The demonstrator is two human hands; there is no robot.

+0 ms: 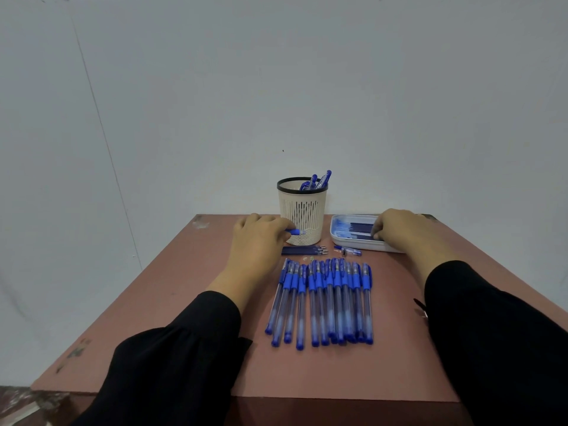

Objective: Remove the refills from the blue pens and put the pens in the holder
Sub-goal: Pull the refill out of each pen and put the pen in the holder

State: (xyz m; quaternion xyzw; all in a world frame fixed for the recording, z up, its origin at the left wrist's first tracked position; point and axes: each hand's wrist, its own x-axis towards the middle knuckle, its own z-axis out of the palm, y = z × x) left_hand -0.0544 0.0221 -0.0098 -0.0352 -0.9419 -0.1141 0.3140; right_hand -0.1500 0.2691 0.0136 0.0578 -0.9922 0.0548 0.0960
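L grip (258, 238) pinches pen cap (295, 231); R grip (396, 229) curled on refills (358, 229) in tray (344, 242); holder (302, 210) w/ pens (319, 179).

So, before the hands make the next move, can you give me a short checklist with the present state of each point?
1. Left hand holds a blue pen piece near the holder: ok.
2. Refill removed from that piece: cannot tell.
3. Right hand is at the tray of refills: ok.
4. Holder upright, with room for more pens: ok.
5. Row of pens all processed: not ok, many still lie on the table.
6. Loose refills in the tray: not ok.
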